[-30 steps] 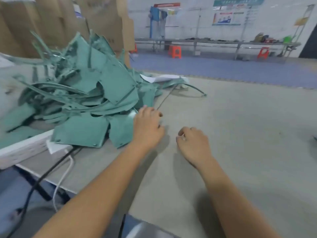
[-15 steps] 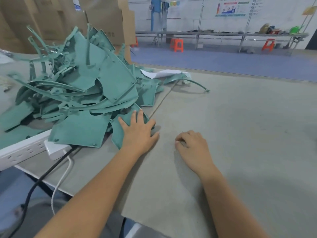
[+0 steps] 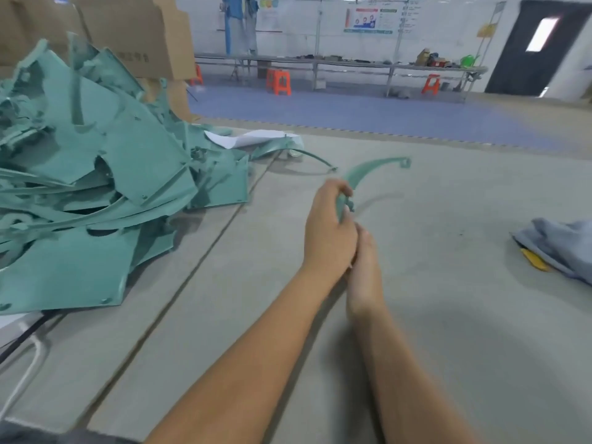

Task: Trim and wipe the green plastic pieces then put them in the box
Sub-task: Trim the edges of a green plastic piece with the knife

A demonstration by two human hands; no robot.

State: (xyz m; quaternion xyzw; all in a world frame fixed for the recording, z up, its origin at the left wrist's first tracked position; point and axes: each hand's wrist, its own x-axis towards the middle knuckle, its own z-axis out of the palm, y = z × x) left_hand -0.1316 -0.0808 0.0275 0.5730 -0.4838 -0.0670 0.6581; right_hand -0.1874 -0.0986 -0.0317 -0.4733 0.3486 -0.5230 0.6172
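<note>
Green plastic pieces, flat teal panels and thin curved strips tangled in a heap [image 3: 96,193], are covering the left part of the grey tabletop [image 3: 448,315], with brown cardboard boxes [image 3: 128,30] standing behind them. Well apart from the heap, at the right edge of the tabletop, a crumpled blue-grey cloth [image 3: 557,245] is lying partly over a yellow object, possibly a cutter handle [image 3: 533,259]; its shape is too blurred to tell.

One thin curved green plastic strip [image 3: 368,173] is being held up near the middle of the tabletop, clear of the heap. Its long axis is running from the fists up and away to the right, ending in a small loop at the far tip, with its shadow falling on the tabletop just beneath it.

The left hand [image 3: 330,229] is gripping the near end of the strip, fingers [image 3: 341,189] curled tight around it. The right hand [image 3: 363,267] is pressing against the left from below and to the right; whether its fingers are closed on the strip too cannot be told, since the left hand is hiding them. Judging by the layout, the right hand is the nearer one for reaching the cloth.
</note>
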